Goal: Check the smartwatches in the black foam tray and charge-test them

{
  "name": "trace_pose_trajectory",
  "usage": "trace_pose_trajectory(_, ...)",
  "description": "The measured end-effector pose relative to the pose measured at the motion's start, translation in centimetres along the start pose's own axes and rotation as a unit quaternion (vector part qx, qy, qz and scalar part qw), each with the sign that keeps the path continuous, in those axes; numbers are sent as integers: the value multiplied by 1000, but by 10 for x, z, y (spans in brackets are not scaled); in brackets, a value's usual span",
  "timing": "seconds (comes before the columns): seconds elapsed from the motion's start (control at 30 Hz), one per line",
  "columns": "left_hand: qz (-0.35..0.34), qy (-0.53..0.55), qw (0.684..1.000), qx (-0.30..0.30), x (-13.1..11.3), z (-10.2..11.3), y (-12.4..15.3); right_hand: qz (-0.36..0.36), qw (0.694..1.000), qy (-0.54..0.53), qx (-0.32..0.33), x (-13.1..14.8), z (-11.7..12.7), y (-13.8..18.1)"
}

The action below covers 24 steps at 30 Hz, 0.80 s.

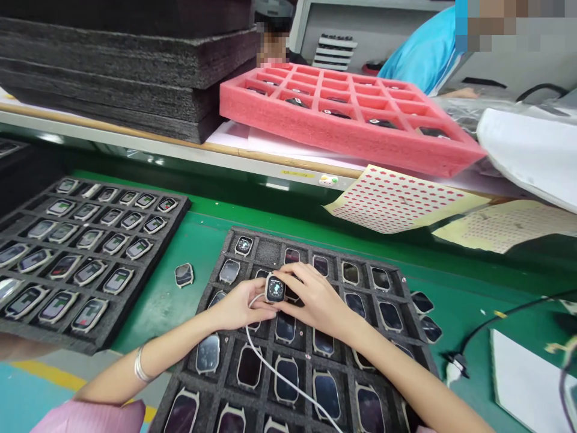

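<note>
A smartwatch body (275, 288) with a lit screen is clasped just above the upper middle cells of the black foam tray (270, 237). It is grasped from both sides: the grip of the left hand (238, 305) is closed on one side, and the grip of the right hand (318, 300) is closed on the other. A white cable (265, 361) is laid from beneath the left hand across the tray; its far end is out of view, and its near end is hidden.

The cable could be snagged on the watch bodies seated in the cells, and a tug could loosen the grip. A slip would let the held watch be dropped onto the exposed screens below, where scratches could be caused.

Left of the tray, a strip of green mat (157, 300) is open for moving, though a loose watch body (184, 275) is lying there. Right of the tray, 2 more watch bodies (426, 313) are placed against its edge and could be knocked by a forearm or the cable.
</note>
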<state>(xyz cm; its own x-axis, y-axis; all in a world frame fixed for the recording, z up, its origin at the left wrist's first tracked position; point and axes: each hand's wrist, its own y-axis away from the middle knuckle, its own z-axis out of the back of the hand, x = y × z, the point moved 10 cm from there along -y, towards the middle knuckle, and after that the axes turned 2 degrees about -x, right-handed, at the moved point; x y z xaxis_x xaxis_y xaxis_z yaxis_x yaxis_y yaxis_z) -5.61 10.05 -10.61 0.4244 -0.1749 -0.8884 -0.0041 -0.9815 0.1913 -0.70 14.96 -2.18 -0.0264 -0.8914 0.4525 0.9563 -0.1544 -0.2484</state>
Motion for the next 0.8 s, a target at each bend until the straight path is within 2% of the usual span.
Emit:
trace_pose_trajectory(0.23, -24, -63, 998, -9, -5, 0, 1, -30, 997, -64, -18, -2, -2, -4)
trace_pose_trajectory(0.63, -28, -58, 998, 4, -7, 1, 1, -25, 994, -87, -60, 1, -2, -2)
trace_pose_trajectory(0.8, -22, -58, 998, 13, -6, -3, 2, -30, 993, -102, -58, 0, 4, -1)
